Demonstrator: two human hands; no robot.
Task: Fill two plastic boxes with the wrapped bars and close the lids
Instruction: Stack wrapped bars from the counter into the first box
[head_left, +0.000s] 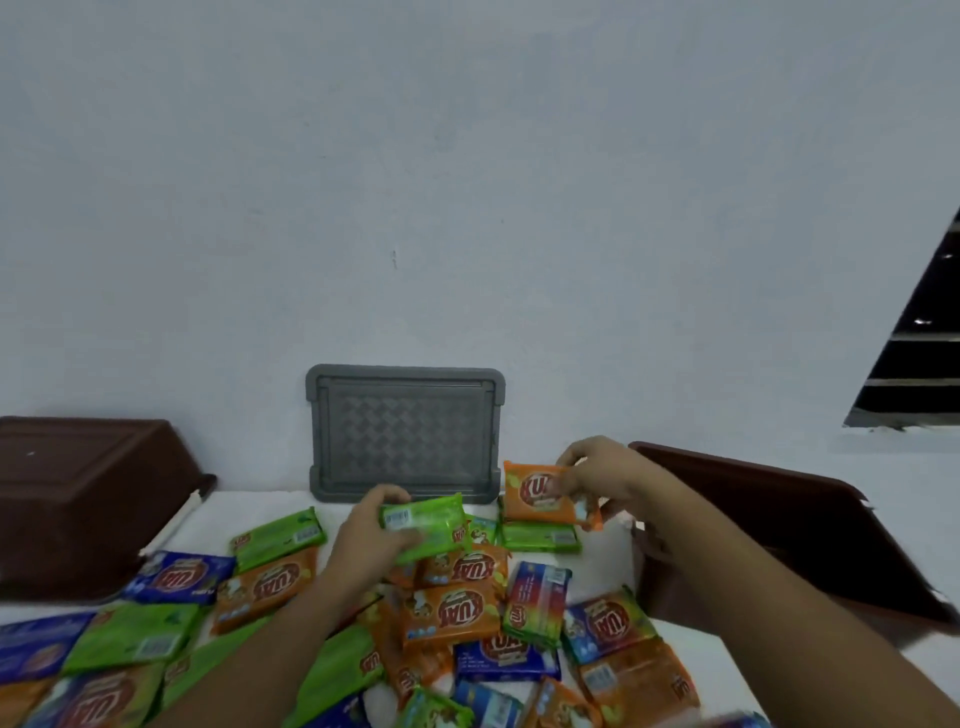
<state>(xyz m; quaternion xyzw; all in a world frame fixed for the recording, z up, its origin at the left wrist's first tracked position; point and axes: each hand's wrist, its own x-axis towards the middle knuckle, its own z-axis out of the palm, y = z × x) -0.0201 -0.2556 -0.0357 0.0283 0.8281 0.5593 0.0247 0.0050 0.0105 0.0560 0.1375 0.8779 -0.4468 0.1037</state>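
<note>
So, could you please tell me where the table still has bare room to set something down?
Bare white table shows between the left brown box and the grey lid, and at the near right corner beside the right brown box. The middle and near left are crowded with wrapped bars.

Lighting: dim, flat, cool bluish cast; source not visible. Shadows: soft, faint, darkest inside the brown box (789, 540) just right of the right hand's fingers (566, 486). Glare: mild sheen on wrappers below the fingertips. Focus: soft overall; bottom edge smeared. Distortion: wide-angle stretching toward corners.
</note>
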